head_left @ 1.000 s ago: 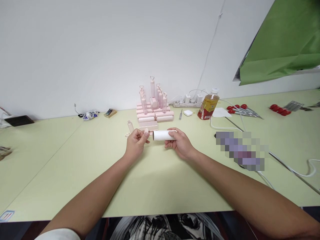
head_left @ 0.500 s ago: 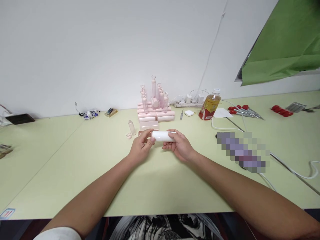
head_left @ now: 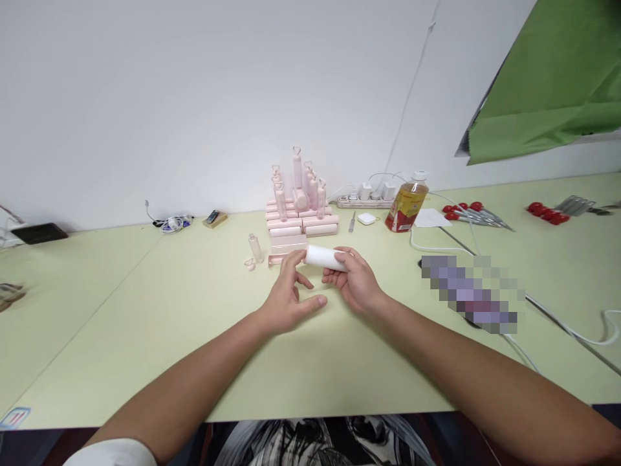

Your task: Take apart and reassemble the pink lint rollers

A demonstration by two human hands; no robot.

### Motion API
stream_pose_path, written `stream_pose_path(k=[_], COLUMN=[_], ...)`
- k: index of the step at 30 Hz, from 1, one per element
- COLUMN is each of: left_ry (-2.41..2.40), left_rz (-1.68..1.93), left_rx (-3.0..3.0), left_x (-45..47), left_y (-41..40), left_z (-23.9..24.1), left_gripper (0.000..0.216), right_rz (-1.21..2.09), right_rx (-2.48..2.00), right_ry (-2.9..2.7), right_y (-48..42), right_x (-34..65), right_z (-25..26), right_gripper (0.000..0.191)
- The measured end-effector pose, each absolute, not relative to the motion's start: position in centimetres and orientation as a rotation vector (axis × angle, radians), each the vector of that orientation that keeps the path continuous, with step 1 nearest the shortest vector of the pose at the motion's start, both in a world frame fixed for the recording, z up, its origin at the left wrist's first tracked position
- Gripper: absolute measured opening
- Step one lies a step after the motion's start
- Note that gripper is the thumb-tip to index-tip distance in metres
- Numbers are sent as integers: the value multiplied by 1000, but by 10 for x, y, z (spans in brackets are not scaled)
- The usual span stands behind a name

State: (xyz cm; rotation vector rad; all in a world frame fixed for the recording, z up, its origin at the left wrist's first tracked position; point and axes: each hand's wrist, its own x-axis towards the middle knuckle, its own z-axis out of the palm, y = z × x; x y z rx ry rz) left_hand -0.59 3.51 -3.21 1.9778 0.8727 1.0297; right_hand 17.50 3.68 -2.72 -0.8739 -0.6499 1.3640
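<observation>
My right hand (head_left: 356, 281) grips a white cylinder roll (head_left: 324, 257), held level above the pale green table (head_left: 194, 336). My left hand (head_left: 291, 298) is open with its fingers spread; a fingertip reaches up to the roll's left end. Just behind the hands lies a pink case (head_left: 286, 249) at the foot of a stack of pink cases and pink handles (head_left: 298, 207). A small clear bottle (head_left: 254, 248) and a little pink ring piece (head_left: 249, 263) stand left of the stack.
An oil bottle (head_left: 406, 203), a power strip (head_left: 366, 197), a small screwdriver (head_left: 350, 222) and a white pad (head_left: 367, 219) sit at the back. Red-handled tools (head_left: 468, 213) and white cables (head_left: 557, 323) lie at the right. A green cloth (head_left: 548, 84) hangs upper right.
My left hand let go of the roll's left end and opened, dropping toward the table. The right hand kept hold of the roll and shifted it slightly right.
</observation>
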Motion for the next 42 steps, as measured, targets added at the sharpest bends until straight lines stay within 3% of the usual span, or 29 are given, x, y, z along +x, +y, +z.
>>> stream_pose_path(k=[5, 9, 15, 18, 23, 28, 33, 38, 42], left_ry=[1191, 1618, 1851, 1867, 1837, 1917, 1855, 1844, 1803], left_rz=[950, 603, 218, 273, 298, 267, 277, 564, 419], left_rx=[2198, 2415, 2492, 2649, 2795, 2711, 2368, 2033, 1908], left_x=[-13, -19, -11, -9, -13, -12, -12, -21, -26], left_y=[44, 57, 52, 51, 62, 60, 61, 76, 83], left_z=[-30, -31, -18, -13, -21, -17, -11, -18, -21], left_gripper=[65, 65, 56, 42, 38, 31, 28, 38, 33], right_rz=[1317, 1323, 1355, 1372, 1385, 1394, 1491, 1513, 1480], right_rx=[-881, -896, -893, -873, -865, -963, -1069, -1135, -1167], right_ry=[-649, -614, -626, -665, -680, -636, -648, -731, -736], right_y=[39, 45, 47, 47, 48, 50, 47, 42, 43], right_x=[180, 183, 186, 186, 185, 185, 182, 179, 176], right_z=[-20, -23, -27, -26, -25, -27, -27, -26, -30], right_gripper=[20, 21, 25, 27, 16, 22, 14, 15, 21])
